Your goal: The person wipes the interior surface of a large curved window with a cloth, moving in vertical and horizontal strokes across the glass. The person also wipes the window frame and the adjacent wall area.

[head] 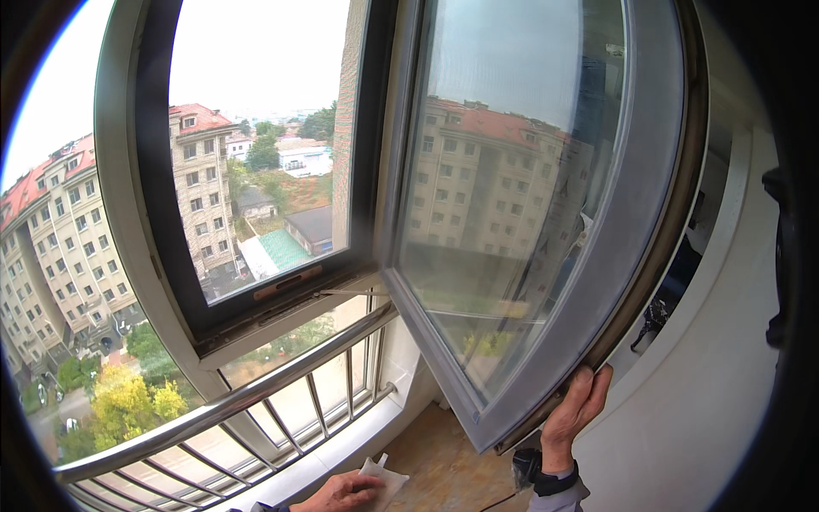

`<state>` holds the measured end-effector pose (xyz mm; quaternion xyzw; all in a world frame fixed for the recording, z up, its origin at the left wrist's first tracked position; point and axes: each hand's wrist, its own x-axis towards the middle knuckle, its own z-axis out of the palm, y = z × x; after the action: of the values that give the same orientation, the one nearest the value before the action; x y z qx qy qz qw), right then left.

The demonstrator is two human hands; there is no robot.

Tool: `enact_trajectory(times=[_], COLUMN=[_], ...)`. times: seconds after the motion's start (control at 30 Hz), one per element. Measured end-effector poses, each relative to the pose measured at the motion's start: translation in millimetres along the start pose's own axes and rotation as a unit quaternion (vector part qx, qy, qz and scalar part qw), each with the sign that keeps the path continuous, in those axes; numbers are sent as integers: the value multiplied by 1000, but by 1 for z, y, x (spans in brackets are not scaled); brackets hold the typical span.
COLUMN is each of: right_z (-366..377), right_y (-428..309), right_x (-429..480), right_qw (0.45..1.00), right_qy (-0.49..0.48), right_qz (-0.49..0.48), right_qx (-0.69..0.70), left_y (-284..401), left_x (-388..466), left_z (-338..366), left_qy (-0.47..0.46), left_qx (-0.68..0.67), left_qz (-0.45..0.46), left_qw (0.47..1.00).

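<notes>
My right hand [574, 409] grips the lower outer edge of an inward-swung window sash [614, 256]. The sash has a grey-white frame, and its glass pane [492, 211] mirrors a building with a red roof. Low in the view, my left hand [339, 493] holds a whitish cloth or wipe [385, 481], apart from the sash. A dark band with a black device [528, 466] is on my right wrist. Left of the sash is the window opening's dark inner frame [275, 297], with a thin metal stay [352, 292] at its lower corner.
A stainless steel railing [237, 397] crosses in front of the lower panes, above a white ledge [320, 470]. Brownish tiled floor [435, 461] lies below. A white wall [697, 409] stands on the right. Outside, apartment blocks [64, 237] and trees appear far below.
</notes>
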<state>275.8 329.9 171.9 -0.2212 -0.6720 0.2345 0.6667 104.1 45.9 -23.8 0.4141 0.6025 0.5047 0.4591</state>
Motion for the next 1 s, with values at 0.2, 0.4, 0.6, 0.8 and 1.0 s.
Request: enact_trajectory(times=[0.2,0.4,0.6,0.8,1.0], right_z=[19,40,63,95,127], right_y=[-27,-67,-106,-121,-147], right_x=[-28,-57,-78,-89,-85], right_qw=[999,1000,995,976,956], right_qy=[31,-15,-85,-134,-162], right_qz=[16,-20,-35,-168,-229], right_qx=[-4,-8,38,44,89], left_y=[-5,-18,-28,-19,-2], left_x=[-5,-20,-40,-76,-96], left_z=[-5,-15,-29,-44,-29], left_qy=[-28,-50,-58,-13,73], left_qx=[61,45,62,70,-86], left_qz=[85,97,127,96,28], left_qw=[994,993,988,993,993])
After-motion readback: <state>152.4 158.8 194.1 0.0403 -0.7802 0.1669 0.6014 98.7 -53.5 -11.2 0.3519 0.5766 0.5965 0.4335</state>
